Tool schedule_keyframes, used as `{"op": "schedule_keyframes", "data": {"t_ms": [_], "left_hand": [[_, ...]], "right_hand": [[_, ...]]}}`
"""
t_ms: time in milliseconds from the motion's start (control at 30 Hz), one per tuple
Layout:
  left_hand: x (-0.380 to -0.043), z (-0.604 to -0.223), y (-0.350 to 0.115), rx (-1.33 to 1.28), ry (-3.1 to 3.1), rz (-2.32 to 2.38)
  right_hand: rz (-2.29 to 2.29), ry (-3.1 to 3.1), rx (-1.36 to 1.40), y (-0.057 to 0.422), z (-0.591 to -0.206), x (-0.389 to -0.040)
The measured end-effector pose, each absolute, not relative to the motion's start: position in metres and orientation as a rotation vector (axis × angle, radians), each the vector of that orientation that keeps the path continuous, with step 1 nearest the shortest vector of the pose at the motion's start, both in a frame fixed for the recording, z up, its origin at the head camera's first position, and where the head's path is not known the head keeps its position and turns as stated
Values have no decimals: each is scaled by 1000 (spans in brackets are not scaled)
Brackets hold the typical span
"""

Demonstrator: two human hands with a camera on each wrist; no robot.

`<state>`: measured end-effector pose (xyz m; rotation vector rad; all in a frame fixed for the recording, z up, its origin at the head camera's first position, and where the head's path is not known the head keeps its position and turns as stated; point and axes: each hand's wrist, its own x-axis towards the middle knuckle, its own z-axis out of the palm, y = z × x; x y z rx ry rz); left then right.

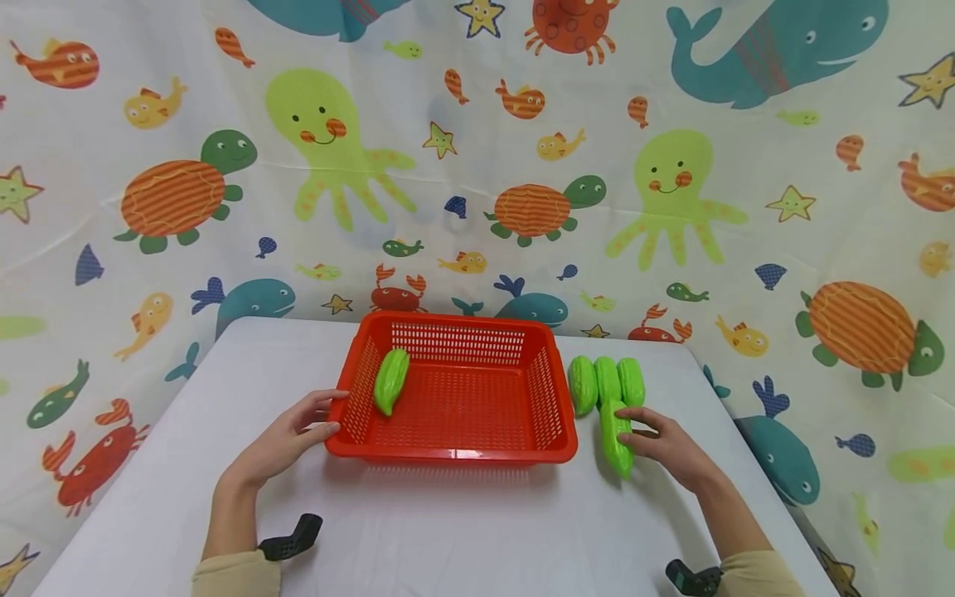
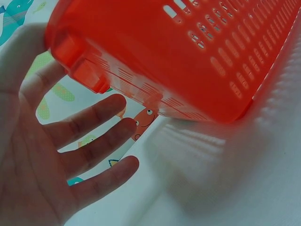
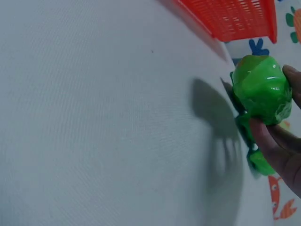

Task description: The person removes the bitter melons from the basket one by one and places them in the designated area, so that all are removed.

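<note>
My left hand [image 1: 287,435] rests at the left rim of a red plastic basket [image 1: 462,455]. In the left wrist view, its thumb and index finger touch the rim, and the other fingers [image 2: 101,146] spread out straight below it. My right hand [image 1: 664,448] pinches a bright green bitter melon [image 1: 615,439] between thumb and fingers, just right of the basket. The right wrist view shows this melon [image 3: 263,89] end-on, its shadow falling apart from it on the table. Another green bitter melon [image 1: 391,381] lies inside the basket at its left end.
Several more green bitter melons [image 1: 632,381] lie side by side to the right of the basket, beyond the held one. All this is on a white-covered table [image 1: 448,531]. A curtain [image 1: 477,166] printed with sea animals hangs behind and at both sides.
</note>
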<state>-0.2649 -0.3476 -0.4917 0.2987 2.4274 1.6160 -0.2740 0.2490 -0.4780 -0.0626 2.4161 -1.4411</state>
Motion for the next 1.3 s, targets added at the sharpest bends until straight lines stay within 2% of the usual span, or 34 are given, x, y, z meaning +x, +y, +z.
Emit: {"op": "schedule_keyframes", "data": {"t_ms": [400,1300], "left_hand": [[-265,-492,-347,311,2420,1628],[-264,-493,-348,305,2435,1616]], "right_hand": [[-1419,2383,26,238,-491,-274],[-1426,2391,2,230,-501,-277]]}}
